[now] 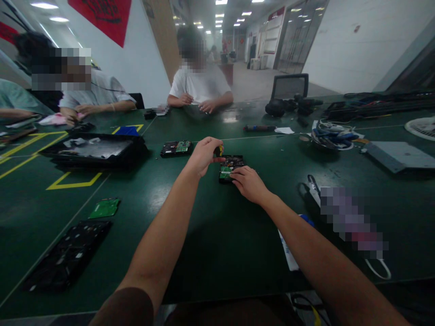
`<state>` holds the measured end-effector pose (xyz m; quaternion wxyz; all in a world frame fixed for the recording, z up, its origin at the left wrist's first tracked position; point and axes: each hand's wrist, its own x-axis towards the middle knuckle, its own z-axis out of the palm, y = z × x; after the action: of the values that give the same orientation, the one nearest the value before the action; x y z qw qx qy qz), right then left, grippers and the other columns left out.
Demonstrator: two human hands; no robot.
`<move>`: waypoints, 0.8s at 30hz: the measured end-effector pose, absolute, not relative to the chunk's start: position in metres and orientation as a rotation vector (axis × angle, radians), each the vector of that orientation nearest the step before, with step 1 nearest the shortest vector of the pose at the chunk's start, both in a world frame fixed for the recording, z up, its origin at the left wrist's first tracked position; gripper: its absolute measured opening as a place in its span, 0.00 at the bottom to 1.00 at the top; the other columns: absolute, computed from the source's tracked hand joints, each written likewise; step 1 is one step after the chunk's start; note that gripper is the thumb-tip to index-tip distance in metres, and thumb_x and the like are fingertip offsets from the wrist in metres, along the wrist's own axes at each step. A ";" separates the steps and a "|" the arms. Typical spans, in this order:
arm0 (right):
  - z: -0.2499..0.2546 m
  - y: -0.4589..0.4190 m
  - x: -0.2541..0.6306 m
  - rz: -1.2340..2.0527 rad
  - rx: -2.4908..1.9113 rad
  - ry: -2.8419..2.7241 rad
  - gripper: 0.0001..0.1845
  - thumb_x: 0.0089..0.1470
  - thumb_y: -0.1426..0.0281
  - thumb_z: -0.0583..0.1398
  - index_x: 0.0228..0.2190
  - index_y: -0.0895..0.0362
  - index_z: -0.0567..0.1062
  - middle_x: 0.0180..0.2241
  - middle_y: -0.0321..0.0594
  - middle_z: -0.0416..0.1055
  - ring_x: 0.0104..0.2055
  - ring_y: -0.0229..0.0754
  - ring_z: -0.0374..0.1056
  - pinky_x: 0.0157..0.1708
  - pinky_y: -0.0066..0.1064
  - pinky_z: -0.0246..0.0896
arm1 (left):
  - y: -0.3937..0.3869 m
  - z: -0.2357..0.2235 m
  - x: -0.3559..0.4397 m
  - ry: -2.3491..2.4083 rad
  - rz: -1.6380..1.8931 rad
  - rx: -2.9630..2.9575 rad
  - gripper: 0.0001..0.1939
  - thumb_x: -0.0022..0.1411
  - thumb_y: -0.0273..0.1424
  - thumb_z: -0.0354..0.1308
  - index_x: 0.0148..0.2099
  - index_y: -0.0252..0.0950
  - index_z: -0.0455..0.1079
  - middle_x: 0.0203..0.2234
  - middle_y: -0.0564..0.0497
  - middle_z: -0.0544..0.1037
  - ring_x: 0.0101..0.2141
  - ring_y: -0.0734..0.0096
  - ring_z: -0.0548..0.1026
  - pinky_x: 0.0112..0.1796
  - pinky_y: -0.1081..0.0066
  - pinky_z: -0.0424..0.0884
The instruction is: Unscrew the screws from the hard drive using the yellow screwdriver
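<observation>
The hard drive point(232, 165) lay on the green table point(217, 253), directly between the two hands, its green circuit board point(224, 172) facing up. The likeliest trouble was a slip: if the black-and-yellow tool point(219, 151) skidded off its spot, its tip could have scored the board or caught the nearby fingers of the other hand. A loose steadying grip might also have let the drive turn on the smooth surface.

The left hand point(204, 156) had its fingers curled closely around the tool above the drive's far edge; the tip was too small and dark to make out, so contact there could not be confirmed. The right hand point(250, 183) had its fingers close together, slightly bent, their tips resting on the drive's near right part.

Farther out, another drive point(176, 148) lay left of the left hand, and a loose green board point(104, 208) sat nearer the person, farther left
</observation>
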<state>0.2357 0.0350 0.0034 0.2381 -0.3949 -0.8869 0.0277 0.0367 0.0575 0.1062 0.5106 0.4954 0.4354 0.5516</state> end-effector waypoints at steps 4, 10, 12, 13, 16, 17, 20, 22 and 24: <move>0.003 0.035 0.236 0.076 -1.074 -2.437 0.15 0.66 0.70 0.59 0.51 0.55 0.80 0.52 0.49 0.74 0.54 0.53 0.65 0.53 0.50 0.63 | 0.059 0.106 0.036 1.124 1.349 1.260 0.09 0.54 0.37 0.64 0.32 0.35 0.76 0.34 0.46 0.73 0.35 0.67 0.71 0.28 0.71 0.77; 0.003 0.035 0.236 0.072 -1.081 -2.434 0.15 0.66 0.70 0.59 0.51 0.55 0.80 0.52 0.49 0.75 0.55 0.54 0.65 0.55 0.51 0.62 | 0.055 0.108 0.036 1.014 1.275 1.236 0.10 0.56 0.37 0.63 0.35 0.34 0.76 0.33 0.45 0.74 0.37 0.64 0.74 0.32 0.66 0.79; 0.003 0.035 0.236 0.070 -1.076 -2.434 0.15 0.66 0.70 0.58 0.51 0.55 0.80 0.52 0.49 0.74 0.55 0.53 0.65 0.54 0.51 0.62 | 0.055 0.108 0.037 0.988 1.276 1.189 0.10 0.56 0.36 0.63 0.36 0.34 0.75 0.32 0.45 0.75 0.36 0.64 0.74 0.33 0.63 0.79; 0.002 0.035 0.236 0.069 -1.072 -2.433 0.15 0.66 0.70 0.58 0.51 0.55 0.79 0.52 0.49 0.74 0.55 0.53 0.65 0.54 0.51 0.62 | 0.056 0.107 0.038 0.980 1.280 1.165 0.09 0.56 0.35 0.63 0.36 0.34 0.74 0.31 0.45 0.75 0.35 0.63 0.75 0.33 0.62 0.79; 0.002 0.035 0.237 0.071 -1.060 -2.439 0.15 0.66 0.70 0.58 0.51 0.55 0.79 0.52 0.49 0.74 0.54 0.53 0.65 0.54 0.50 0.62 | 0.058 0.106 0.039 0.970 1.295 1.121 0.09 0.56 0.34 0.63 0.36 0.34 0.71 0.31 0.45 0.75 0.35 0.62 0.76 0.34 0.60 0.79; 0.002 0.035 0.237 0.071 -1.058 -2.442 0.15 0.66 0.70 0.58 0.51 0.56 0.79 0.52 0.49 0.74 0.54 0.53 0.65 0.54 0.50 0.62 | 0.058 0.106 0.040 0.967 1.298 1.116 0.08 0.56 0.34 0.63 0.35 0.35 0.71 0.30 0.45 0.75 0.35 0.62 0.76 0.34 0.60 0.79; 0.003 0.034 0.237 0.072 -1.073 -2.440 0.15 0.66 0.70 0.59 0.52 0.56 0.79 0.53 0.50 0.74 0.54 0.53 0.65 0.53 0.50 0.62 | 0.056 0.107 0.041 0.980 1.305 1.123 0.08 0.55 0.34 0.64 0.33 0.35 0.70 0.30 0.46 0.75 0.34 0.64 0.76 0.34 0.61 0.80; 0.004 0.033 0.237 0.078 -1.088 -2.437 0.16 0.66 0.70 0.59 0.52 0.55 0.79 0.54 0.50 0.74 0.55 0.53 0.65 0.53 0.51 0.62 | 0.055 0.108 0.042 1.016 1.309 1.144 0.09 0.53 0.34 0.65 0.32 0.35 0.71 0.31 0.47 0.74 0.34 0.65 0.74 0.34 0.62 0.80; 0.005 0.032 0.236 0.083 -1.087 -2.437 0.15 0.66 0.70 0.59 0.52 0.54 0.79 0.54 0.49 0.73 0.55 0.53 0.65 0.54 0.51 0.62 | 0.053 0.109 0.042 1.048 1.313 1.176 0.09 0.52 0.35 0.65 0.32 0.35 0.73 0.31 0.47 0.73 0.33 0.66 0.73 0.32 0.64 0.80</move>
<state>0.2362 0.0319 0.0051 0.2337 -0.3959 -0.8875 0.0304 0.0424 0.0534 0.1091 0.5187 0.4904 0.4371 0.5472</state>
